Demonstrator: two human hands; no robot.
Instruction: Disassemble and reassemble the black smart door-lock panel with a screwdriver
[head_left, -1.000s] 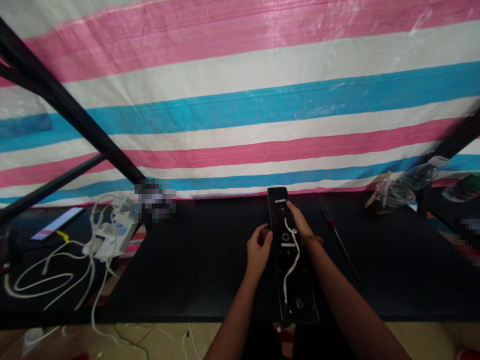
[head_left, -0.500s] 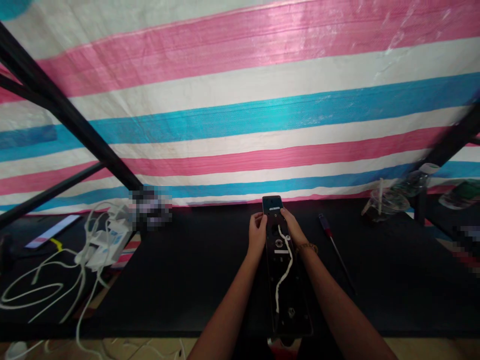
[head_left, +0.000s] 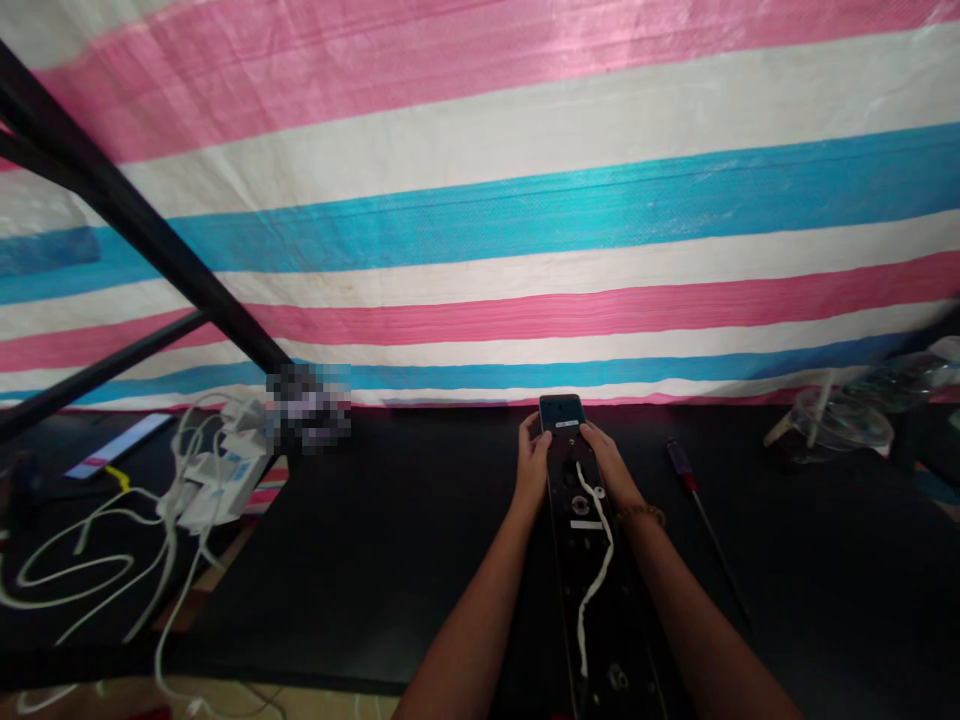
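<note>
A long black panel (head_left: 589, 560) with a white cable running down its face lies lengthwise between my forearms, its near end cut off by the bottom of the view. At its far end is a smooth dark section with a small white label. My left hand (head_left: 532, 458) holds the left edge near that end, thumb on top and fingers curled around the side. On the opposite edge, my right hand (head_left: 606, 458) grips the panel in much the same way. To the right, a screwdriver (head_left: 709, 530) with a dark and red handle rests on the black table (head_left: 375, 560).
Tangled white cables (head_left: 180, 500) and a power strip (head_left: 225, 490) lie at the left, beside a lit phone-like screen (head_left: 118, 445). Clear plastic cups (head_left: 844, 420) stand at the back right. A black metal frame (head_left: 150, 240) slants before the striped sheet (head_left: 525, 230).
The view has shifted, so the panel and both hands appear slightly further right and the panel reaches lower in the picture. Both hands keep their hold on it.
</note>
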